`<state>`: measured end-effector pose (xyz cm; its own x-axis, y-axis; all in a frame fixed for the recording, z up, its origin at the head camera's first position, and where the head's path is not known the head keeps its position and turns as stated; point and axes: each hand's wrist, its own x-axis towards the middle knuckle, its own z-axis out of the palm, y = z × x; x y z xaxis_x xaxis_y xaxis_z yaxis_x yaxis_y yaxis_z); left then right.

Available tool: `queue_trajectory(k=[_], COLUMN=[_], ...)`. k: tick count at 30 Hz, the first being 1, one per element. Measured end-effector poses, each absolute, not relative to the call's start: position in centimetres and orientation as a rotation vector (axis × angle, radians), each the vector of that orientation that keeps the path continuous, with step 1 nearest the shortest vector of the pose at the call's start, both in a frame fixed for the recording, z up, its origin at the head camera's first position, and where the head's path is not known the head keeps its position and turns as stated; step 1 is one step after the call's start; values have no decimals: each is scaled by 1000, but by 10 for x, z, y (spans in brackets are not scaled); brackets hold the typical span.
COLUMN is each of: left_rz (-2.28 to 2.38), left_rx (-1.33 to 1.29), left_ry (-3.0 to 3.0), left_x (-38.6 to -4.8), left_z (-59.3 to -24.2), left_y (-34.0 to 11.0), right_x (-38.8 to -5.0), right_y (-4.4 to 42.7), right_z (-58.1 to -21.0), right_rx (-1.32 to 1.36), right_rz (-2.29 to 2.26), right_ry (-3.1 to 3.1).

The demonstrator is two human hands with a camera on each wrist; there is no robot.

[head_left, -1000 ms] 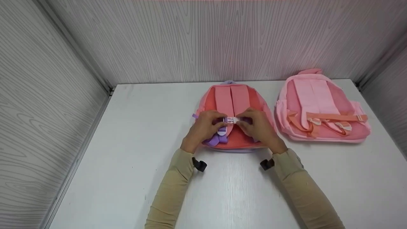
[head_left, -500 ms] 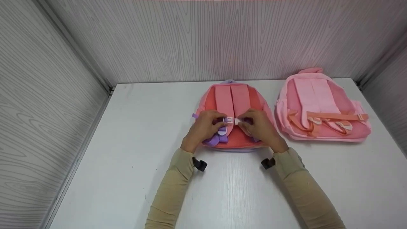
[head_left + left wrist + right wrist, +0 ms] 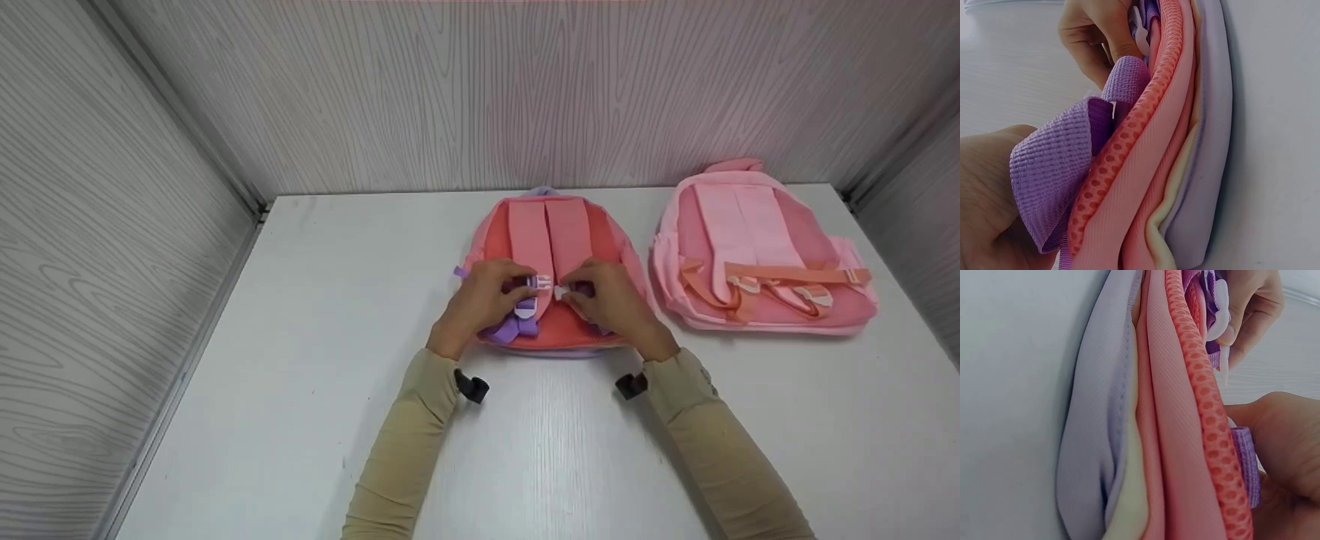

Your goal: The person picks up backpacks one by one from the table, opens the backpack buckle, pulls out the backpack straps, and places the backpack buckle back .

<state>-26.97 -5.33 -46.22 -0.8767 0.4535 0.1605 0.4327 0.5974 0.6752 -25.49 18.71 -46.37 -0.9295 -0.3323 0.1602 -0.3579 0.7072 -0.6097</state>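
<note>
By the left hand, a pronged white buckle half is being pinched over the coral backpack; just apart, its matching half is being pinched by the right hand. Fastening or unfastening is apparently being done; for fastening, alignment is being called for.

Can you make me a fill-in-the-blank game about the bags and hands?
The buckle piece in the left hand is ____.
In the left wrist view, the webbing loop is ____.
In the head view, the light pink backpack lies to the ____ of the coral backpack.
The strap across the light pink backpack is ____.

Missing words: white; purple; right; orange.
</note>
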Motion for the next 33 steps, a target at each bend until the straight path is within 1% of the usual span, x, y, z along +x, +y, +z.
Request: queue_trajectory(k=[15,22,33], left_rz=[1163,1197,1193], left_rx=[770,815,795], left_ry=[2780,2778,2779], left_x=[-269,-270,-270], left_z=[-463,-465,-465], left_y=[-51,-51,-52], right_x=[-254,-256,-261], right_y=[179,181,176], right_z=[-465,-464,-460], right_rx=[652,662,688], right_rz=[962,1040,1077], right_ry=[-2835,-2806,-2803])
